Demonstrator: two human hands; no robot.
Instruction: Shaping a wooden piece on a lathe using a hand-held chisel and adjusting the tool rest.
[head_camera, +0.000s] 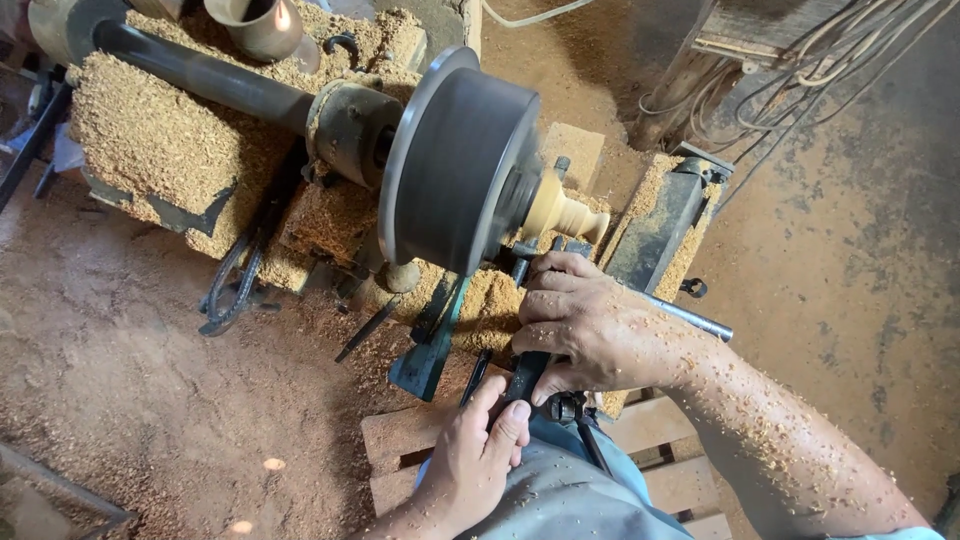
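Overhead, the head camera looks down on a wood lathe (300, 130) caked in sawdust. A dark round faceplate (455, 160) sits on the end of the dark shaft (210, 78), and a pale turned wooden piece (565, 212) projects from its centre toward the right, stepped and rounded at its tip.

The right hand (590, 335) lies just below the wooden piece, palm down, flecked with shavings up the forearm. Its fingers (550, 300) are curled closed around a dark-handled turning tool (525, 375), whose upper end runs up toward the tool rest (540, 255) under the wooden piece; the tool's tip is hidden behind the hand, so contact with the wood cannot be told.

The left hand (480, 455) sits lower, near the person's lap, with its fingers (505, 425) closed around the lower end of the same tool handle, thumb lying along it. The two hands are near each other, not touching.

A bright metal rod (690, 320) slants out from under the right hand toward the right. A green-grey metal bracket (430, 350) stands left of the hands. A wooden pallet (400, 445) lies on the floor below the lathe, under the grey-clothed knees (570, 490). A metal cup (260, 25) stands at the top edge. Loose cables (800, 70) hang at the upper right by a wooden post (680, 80). Reddish sawdust covers the floor (130, 370).
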